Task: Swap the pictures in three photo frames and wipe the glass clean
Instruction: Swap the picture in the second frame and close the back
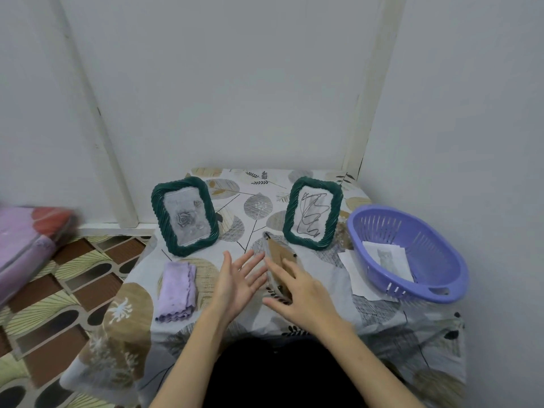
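Two dark green rope-edged photo frames stand upright on the table: the left frame (185, 215) shows a grey rose picture, the right frame (312, 212) shows a black scribble. Between them, nearer me, a third frame (278, 254) is tilted up with its brown back panel facing me. My right hand (297, 293) holds this frame, fingers on the backing and thumb under its lower edge. My left hand (239, 279) hovers just left of it, palm turned right, fingers straight and spread. A folded lilac cloth (176, 291) lies at the left.
A purple plastic basket (412, 254) at the right holds paper pictures (388, 257); another white sheet (353, 272) lies under its left side. The table wears a leaf-print cloth (259, 201). Walls close in behind and right. Purple bedding (26, 245) lies far left.
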### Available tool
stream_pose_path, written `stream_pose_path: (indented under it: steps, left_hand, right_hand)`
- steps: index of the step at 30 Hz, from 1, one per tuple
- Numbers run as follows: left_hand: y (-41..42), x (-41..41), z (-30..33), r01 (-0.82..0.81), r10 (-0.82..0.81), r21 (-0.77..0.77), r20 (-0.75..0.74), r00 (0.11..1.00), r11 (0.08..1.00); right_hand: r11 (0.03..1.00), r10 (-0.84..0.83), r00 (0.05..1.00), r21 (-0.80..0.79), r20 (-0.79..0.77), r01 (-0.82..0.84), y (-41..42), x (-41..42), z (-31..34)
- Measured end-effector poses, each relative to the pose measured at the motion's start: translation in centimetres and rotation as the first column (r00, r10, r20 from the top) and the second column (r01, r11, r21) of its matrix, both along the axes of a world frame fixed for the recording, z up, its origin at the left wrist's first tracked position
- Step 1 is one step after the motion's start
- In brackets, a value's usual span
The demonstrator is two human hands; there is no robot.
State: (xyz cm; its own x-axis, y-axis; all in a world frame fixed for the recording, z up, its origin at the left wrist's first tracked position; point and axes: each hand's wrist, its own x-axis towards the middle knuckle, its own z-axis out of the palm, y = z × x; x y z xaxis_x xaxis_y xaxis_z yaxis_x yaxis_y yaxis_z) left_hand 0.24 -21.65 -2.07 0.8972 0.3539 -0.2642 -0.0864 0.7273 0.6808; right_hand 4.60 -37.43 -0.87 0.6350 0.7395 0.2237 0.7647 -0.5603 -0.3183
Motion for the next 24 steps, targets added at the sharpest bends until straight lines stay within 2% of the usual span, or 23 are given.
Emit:
stream_pose_path:
  steps: [3, 6, 8, 10, 12, 13, 14, 16, 19, 21, 24]
  left_hand:
    - [-0.2, 0.1, -0.3, 0.039, -0.039, 0.046, 0.006, 0.999, 0.998]
    - [-0.7, 0.1, -1.1, -0.011, 0.030, 0.179, -0.108, 0.994, 0.984]
    - [-1.3, 0.2, -2.1, -0.023, 0.085, 0.301, -0.192, 0.978, 0.953]
    - [-2.1, 0.2, -2.7, 0.017, 0.069, 0.373, -0.215, 0.974, 0.928]
    - [-2.7, 0.2, -2.7, 0.029, 0.042, 0.366, -0.184, 0.982, 0.930]
    - [-2.7, 0.3, -2.8, 0.020, 0.051, 0.386, -0.174, 0.983, 0.922]
    - [-2.6, 0.3, -2.9, 0.016, 0.076, 0.449, -0.188, 0.979, 0.893]
    - [-1.8, 0.1, -3.1, 0.045, 0.137, 0.628, -0.239, 0.961, 0.777]
    - [-0.2, -0.6, -3.1, 0.154, 0.166, 0.837, -0.279, 0.946, 0.525]
    - [0.7, -0.8, -3.2, 0.293, 0.184, 0.909, -0.355, 0.916, 0.296]
    - [1.2, -1.0, -3.7, 0.514, 0.213, 0.857, -0.499, 0.840, -0.017]
  right_hand:
    - [0.999, -0.003, 0.994, 0.050, 0.107, -0.002, 0.2, 0.5, 0.3]
    - [0.966, -0.080, 0.996, 0.250, 0.047, 0.066, -0.1, 0.8, 1.5]
    - [0.872, -0.145, 0.974, 0.443, -0.176, 0.210, -0.5, 1.4, 1.9]
    - [0.683, -0.137, 0.871, 0.592, -0.472, 0.428, -0.6, 2.1, 1.8]
    - [0.525, 0.011, 0.710, 0.608, -0.705, 0.596, -0.2, 2.1, 1.2]
    - [0.500, 0.045, 0.655, 0.584, -0.754, 0.639, -0.1, 2.0, 0.5]
    - [0.515, 0.034, 0.638, 0.561, -0.769, 0.648, 0.0, 1.7, 0.0]
    - [0.642, -0.077, 0.672, 0.479, -0.736, 0.599, -0.4, 1.1, -1.2]
    - [0.859, -0.252, 0.781, 0.239, -0.571, 0.452, -1.3, 0.7, -3.4]
    - [0.920, -0.305, 0.828, 0.078, -0.470, 0.384, -1.6, 0.6, -4.6]
    - [0.937, -0.335, 0.886, -0.019, -0.320, 0.348, -1.4, 0.5, -5.7]
